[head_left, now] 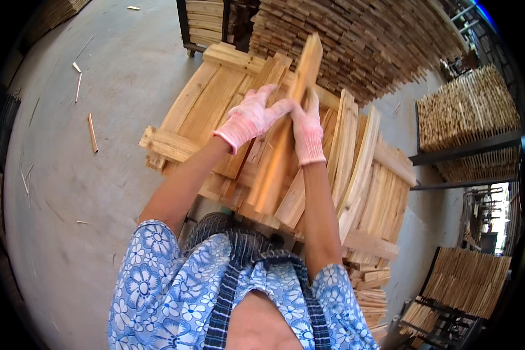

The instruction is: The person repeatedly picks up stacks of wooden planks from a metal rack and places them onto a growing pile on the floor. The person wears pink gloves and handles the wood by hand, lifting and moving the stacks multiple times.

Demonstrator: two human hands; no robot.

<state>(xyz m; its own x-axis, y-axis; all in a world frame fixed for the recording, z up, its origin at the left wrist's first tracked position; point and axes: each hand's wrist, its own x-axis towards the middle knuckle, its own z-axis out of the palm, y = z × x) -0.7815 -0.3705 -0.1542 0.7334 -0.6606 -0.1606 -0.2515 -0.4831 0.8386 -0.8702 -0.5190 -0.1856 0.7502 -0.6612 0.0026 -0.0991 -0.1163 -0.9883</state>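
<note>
A long wooden board (276,166), smeared by motion, stands tilted over a bench-like pile of planks, its far end raised. My right hand (307,128), in a pink-white knit glove, grips it from the right side; part of the fingers is hidden behind the wood. On the board's left is my left hand (254,115), gloved alike, with fingers spread and the thumb reaching toward the board. Whether that thumb touches it I cannot tell. Beneath lie several loose planks (344,137) and a plank panel (204,99) with cross battens.
Behind the pile rises a large stack of wooden strips (356,46). More stacked strips (469,111) sit on dark metal racks to the right. Wood scraps (92,133) lie on the grey concrete floor (58,186) at left. Short offcuts (370,291) are piled beside my right arm.
</note>
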